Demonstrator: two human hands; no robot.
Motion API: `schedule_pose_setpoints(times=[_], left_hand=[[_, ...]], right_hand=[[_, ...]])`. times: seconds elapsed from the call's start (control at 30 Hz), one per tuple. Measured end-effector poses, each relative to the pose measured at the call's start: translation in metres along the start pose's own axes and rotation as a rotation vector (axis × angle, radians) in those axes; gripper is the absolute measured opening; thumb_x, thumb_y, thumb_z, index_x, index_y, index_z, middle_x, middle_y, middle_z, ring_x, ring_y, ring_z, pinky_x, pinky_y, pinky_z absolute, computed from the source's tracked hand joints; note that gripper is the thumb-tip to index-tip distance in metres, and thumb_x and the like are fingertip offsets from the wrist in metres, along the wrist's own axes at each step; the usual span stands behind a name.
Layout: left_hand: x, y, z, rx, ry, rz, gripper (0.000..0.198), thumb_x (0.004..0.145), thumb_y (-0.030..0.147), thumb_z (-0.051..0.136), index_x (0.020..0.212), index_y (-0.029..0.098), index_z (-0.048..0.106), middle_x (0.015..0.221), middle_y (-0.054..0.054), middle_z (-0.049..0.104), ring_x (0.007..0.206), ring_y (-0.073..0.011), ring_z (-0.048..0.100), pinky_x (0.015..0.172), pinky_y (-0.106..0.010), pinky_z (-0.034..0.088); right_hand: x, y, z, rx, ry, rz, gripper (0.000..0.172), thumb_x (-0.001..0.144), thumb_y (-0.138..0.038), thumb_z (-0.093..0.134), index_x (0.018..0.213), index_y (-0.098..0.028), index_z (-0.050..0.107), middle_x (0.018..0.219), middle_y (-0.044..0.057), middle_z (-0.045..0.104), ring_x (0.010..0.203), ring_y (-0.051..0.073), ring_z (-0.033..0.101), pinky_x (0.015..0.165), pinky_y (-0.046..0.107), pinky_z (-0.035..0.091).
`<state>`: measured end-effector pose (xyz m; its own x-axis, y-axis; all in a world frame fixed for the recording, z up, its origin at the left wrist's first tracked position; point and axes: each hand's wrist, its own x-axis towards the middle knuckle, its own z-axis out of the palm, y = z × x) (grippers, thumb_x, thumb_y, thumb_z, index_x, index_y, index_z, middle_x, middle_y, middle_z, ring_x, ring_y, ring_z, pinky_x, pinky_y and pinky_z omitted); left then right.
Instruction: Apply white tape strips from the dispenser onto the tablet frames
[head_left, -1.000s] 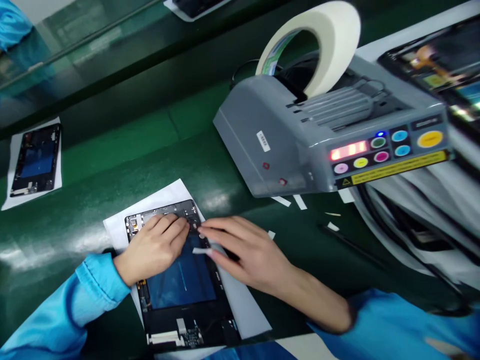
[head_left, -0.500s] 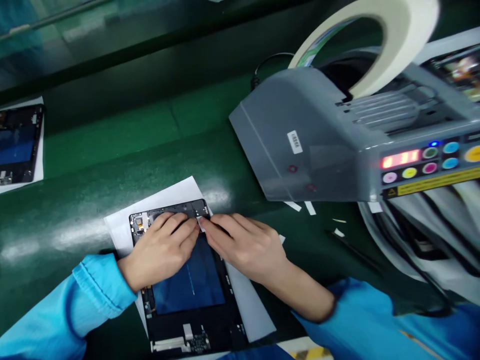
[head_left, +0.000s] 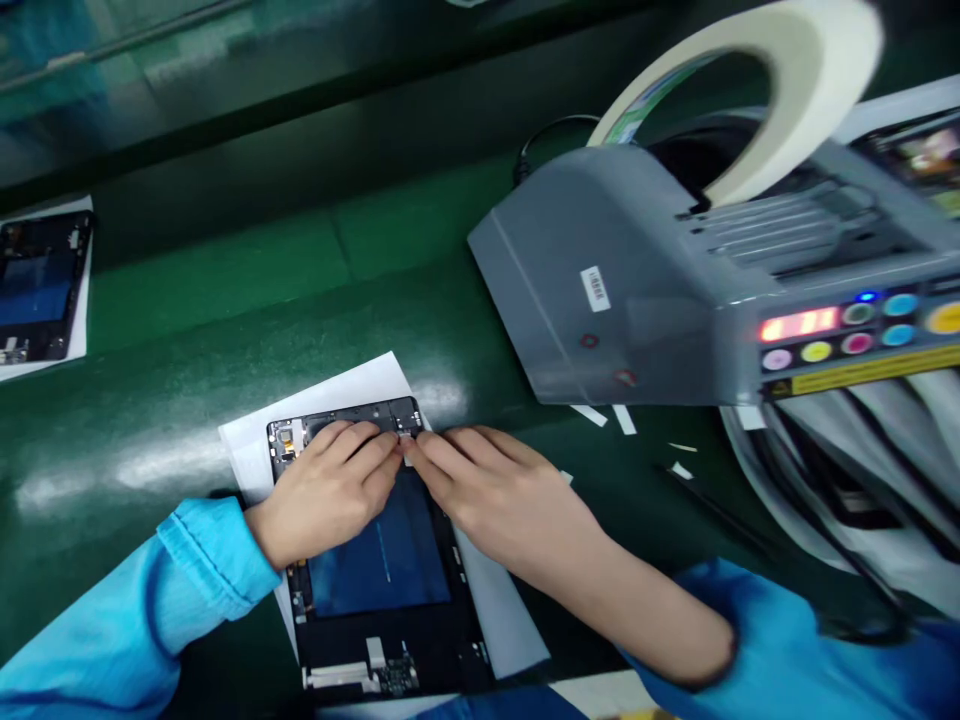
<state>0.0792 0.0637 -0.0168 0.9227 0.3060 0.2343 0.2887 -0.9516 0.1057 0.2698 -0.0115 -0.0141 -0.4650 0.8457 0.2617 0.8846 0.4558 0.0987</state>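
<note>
Head view: an open black tablet frame (head_left: 442, 640) with a blue inner panel (head_left: 379, 565) lies on a sheet of white paper (head_left: 300, 440), tilted across it on a green workbench (head_left: 210, 300). A small white tape strip (head_left: 409, 448) sits at the frame's top edge, partly hidden between the two hands' fingertips.

The left hand (head_left: 326, 495) comes in from the lower left, palm down over the frame's upper part, its fingers (head_left: 360, 445) extended and slightly curved towards the strip. The right hand (head_left: 502, 505) reaches in from the lower right, wrist low and fingers (head_left: 442, 455) converging on the same spot, so the two hands nearly meet. Neither is clenched, but I cannot tell whether either one pinches the strip or only presses it.

Blue sleeves (head_left: 202, 570) cover both forearms above the wrists. Just beyond the right hand stands a grey automatic tape dispenser (head_left: 600, 300), loaded with a roll of cream masking tape (head_left: 757, 90), with white tape strips (head_left: 622, 420) lying beside its base. A second tablet frame (head_left: 41, 290) lies on paper at the far left.
</note>
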Motion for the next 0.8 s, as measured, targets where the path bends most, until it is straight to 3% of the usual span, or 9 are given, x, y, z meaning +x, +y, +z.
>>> schedule_pose_setpoints(times=[0.23, 0.33, 0.43, 0.53, 0.67, 0.8], left_hand=[[-0.001, 0.001, 0.003, 0.005, -0.004, -0.027, 0.030, 0.096, 0.027, 0.047, 0.114, 0.010, 0.063, 0.115, -0.009, 0.069, 0.110, -0.0239, 0.059, 0.097, -0.037, 0.049], [-0.005, -0.011, -0.005, 0.008, -0.040, -0.073, 0.033, 0.096, 0.036, 0.047, 0.115, 0.015, 0.063, 0.116, -0.006, 0.068, 0.110, -0.0211, 0.059, 0.097, -0.034, 0.049], [-0.021, -0.055, -0.030, 0.073, -0.064, -0.262, 0.038, 0.095, 0.044, 0.046, 0.117, 0.018, 0.062, 0.119, -0.007, 0.066, 0.112, -0.0208, 0.058, 0.099, -0.034, 0.047], [-0.052, -0.126, -0.069, 0.246, -0.085, -0.602, 0.044, 0.094, 0.046, 0.045, 0.120, 0.013, 0.059, 0.120, -0.013, 0.063, 0.115, -0.0277, 0.056, 0.101, -0.042, 0.044], [-0.099, -0.211, -0.114, 0.457, -0.246, -1.019, 0.047, 0.086, 0.044, 0.058, 0.115, 0.007, 0.061, 0.113, -0.020, 0.063, 0.107, -0.0351, 0.060, 0.091, -0.048, 0.048], [-0.123, -0.248, -0.128, 0.540, -0.414, -1.272, 0.038, 0.090, 0.041, 0.060, 0.116, 0.014, 0.059, 0.116, -0.012, 0.062, 0.104, -0.0257, 0.061, 0.089, -0.046, 0.051]], right_hand=[[-0.012, -0.002, -0.001, -0.036, -0.018, -0.076, 0.031, 0.093, -0.017, 0.047, 0.115, -0.006, 0.066, 0.110, 0.012, 0.066, 0.087, 0.023, 0.058, 0.074, 0.036, 0.050], [-0.018, 0.000, -0.001, 0.014, -0.021, -0.062, 0.032, 0.092, -0.017, 0.049, 0.118, -0.008, 0.064, 0.114, 0.011, 0.066, 0.092, 0.023, 0.059, 0.075, 0.035, 0.051], [-0.024, 0.000, 0.003, 0.104, 0.011, -0.023, 0.032, 0.090, -0.015, 0.048, 0.118, -0.011, 0.064, 0.116, 0.010, 0.066, 0.096, 0.023, 0.060, 0.077, 0.034, 0.052], [-0.031, -0.004, 0.012, 0.186, 0.106, 0.040, 0.032, 0.091, -0.012, 0.046, 0.117, -0.012, 0.064, 0.117, 0.011, 0.066, 0.102, 0.024, 0.059, 0.083, 0.036, 0.051], [-0.037, -0.009, 0.022, 0.242, 0.190, 0.078, 0.031, 0.091, -0.012, 0.047, 0.117, -0.013, 0.064, 0.119, 0.012, 0.065, 0.105, 0.026, 0.059, 0.086, 0.040, 0.051], [-0.039, -0.009, 0.028, 0.277, 0.229, 0.079, 0.031, 0.092, -0.013, 0.046, 0.116, -0.017, 0.065, 0.118, 0.011, 0.066, 0.103, 0.024, 0.060, 0.085, 0.039, 0.051]])
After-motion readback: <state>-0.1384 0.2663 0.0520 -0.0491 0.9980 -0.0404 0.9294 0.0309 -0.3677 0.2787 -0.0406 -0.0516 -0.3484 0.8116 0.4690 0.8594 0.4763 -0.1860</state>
